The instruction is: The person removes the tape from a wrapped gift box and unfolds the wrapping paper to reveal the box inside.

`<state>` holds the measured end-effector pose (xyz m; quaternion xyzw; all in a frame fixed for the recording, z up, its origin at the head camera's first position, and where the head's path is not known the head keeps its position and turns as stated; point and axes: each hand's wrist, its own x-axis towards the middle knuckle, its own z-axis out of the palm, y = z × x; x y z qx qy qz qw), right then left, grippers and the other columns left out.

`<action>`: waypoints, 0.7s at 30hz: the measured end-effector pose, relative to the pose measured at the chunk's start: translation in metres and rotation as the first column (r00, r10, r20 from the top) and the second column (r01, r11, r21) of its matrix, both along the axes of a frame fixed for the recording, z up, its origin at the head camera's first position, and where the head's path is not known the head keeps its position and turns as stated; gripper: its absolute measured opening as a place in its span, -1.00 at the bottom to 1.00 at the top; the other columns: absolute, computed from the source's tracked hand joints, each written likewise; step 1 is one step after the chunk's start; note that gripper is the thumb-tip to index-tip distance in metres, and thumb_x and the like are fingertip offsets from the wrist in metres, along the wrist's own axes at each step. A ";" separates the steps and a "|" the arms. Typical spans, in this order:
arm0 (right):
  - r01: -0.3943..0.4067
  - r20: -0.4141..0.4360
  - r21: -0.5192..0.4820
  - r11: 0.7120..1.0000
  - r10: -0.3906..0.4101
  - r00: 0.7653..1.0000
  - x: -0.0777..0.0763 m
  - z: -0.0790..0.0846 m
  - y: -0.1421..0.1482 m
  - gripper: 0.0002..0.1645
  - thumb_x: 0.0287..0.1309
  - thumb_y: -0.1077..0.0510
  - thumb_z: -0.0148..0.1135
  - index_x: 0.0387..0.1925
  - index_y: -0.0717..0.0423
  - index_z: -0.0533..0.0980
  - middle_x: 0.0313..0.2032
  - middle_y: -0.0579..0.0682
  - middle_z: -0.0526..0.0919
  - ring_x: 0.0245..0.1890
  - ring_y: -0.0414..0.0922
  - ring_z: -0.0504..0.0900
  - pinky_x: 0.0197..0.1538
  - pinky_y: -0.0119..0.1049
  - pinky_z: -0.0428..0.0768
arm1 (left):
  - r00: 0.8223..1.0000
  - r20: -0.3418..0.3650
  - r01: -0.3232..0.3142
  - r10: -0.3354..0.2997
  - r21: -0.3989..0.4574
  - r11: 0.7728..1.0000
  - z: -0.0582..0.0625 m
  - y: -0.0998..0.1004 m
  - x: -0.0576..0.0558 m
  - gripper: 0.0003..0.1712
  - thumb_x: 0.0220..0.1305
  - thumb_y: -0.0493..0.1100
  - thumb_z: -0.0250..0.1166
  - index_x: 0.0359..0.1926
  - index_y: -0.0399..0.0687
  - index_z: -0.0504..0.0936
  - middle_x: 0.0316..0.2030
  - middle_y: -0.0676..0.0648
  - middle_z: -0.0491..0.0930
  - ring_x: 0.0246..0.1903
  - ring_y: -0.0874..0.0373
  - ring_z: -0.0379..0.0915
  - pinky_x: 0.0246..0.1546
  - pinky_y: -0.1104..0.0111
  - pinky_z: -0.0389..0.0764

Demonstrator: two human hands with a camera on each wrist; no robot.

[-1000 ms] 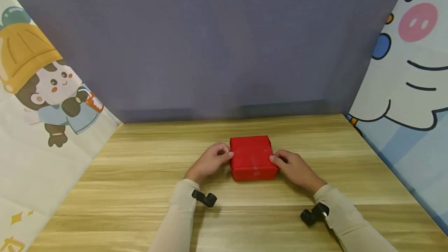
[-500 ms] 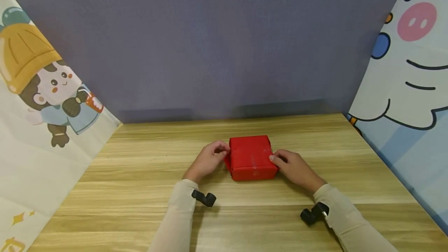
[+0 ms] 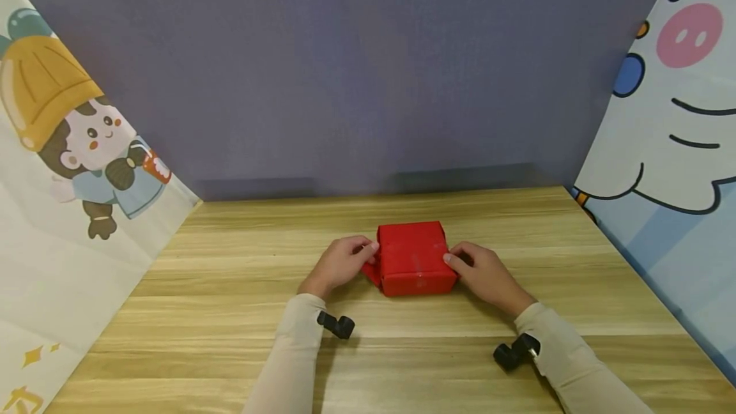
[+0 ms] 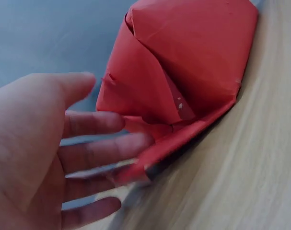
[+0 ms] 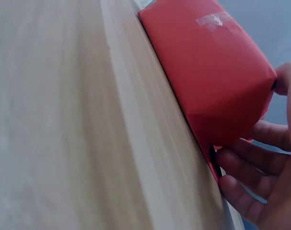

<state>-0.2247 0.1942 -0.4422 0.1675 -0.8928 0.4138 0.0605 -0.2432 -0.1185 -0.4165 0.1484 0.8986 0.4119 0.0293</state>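
A box wrapped in red paper (image 3: 413,251) lies on the wooden table. In the left wrist view its near end is unsealed: folded side paper tucks inward, and a lower flap (image 4: 183,139) sticks out low over the table. My left hand (image 3: 338,265) is at that end, its fairly straight fingers touching the flap and its thumb apart from the paper. At the other end, my right hand (image 3: 487,278) holds the box, thumb at the top edge and curled fingers against the end paper (image 5: 217,124). The right fingertips are partly hidden in the head view.
Clear tape (image 5: 215,19) shows on the box's front side. Each sleeve carries a black wrist camera (image 3: 336,324). A grey-purple backdrop (image 3: 368,82) stands behind the table (image 3: 402,363), with printed cartoon cloths at left and right.
My left hand has drawn slightly left from the box's end, and the red flap there has folded outward and down. The right hand and the box stay nearly still.
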 end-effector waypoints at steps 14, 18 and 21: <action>-0.033 -0.080 -0.079 0.996 0.026 0.996 0.003 0.009 -0.008 -0.62 0.33 0.17 0.27 0.11 0.24 0.50 0.03 0.13 0.57 -0.01 0.05 0.60 -0.01 -0.01 0.63 | 0.999 -0.022 -0.048 0.043 -0.355 0.934 0.012 0.015 0.007 -0.13 0.22 0.58 0.04 0.27 0.11 0.57 -0.23 0.14 0.68 -0.28 0.24 0.56 -0.20 0.25 0.55; -0.048 -0.175 -0.023 0.999 0.044 0.984 0.005 0.015 -0.011 -0.66 0.26 0.21 0.31 0.04 0.21 0.54 0.03 0.11 0.54 0.01 0.09 0.58 -0.04 0.01 0.65 | 1.000 0.001 -0.015 0.017 -0.382 0.924 0.016 0.021 0.009 0.02 0.18 0.59 0.09 0.41 0.01 0.42 -0.29 0.10 0.68 -0.37 0.24 0.55 -0.28 0.26 0.55; -0.059 -0.235 0.014 0.998 0.061 0.970 0.008 0.020 -0.015 -0.69 0.20 0.23 0.34 -0.01 0.18 0.58 0.03 0.10 0.54 0.01 0.11 0.57 -0.01 0.03 0.64 | 1.000 -0.014 -0.003 -0.003 -0.395 0.919 0.017 0.024 0.010 0.08 0.18 0.60 0.09 0.47 -0.03 0.33 -0.39 0.13 0.65 -0.45 0.25 0.51 -0.34 0.28 0.53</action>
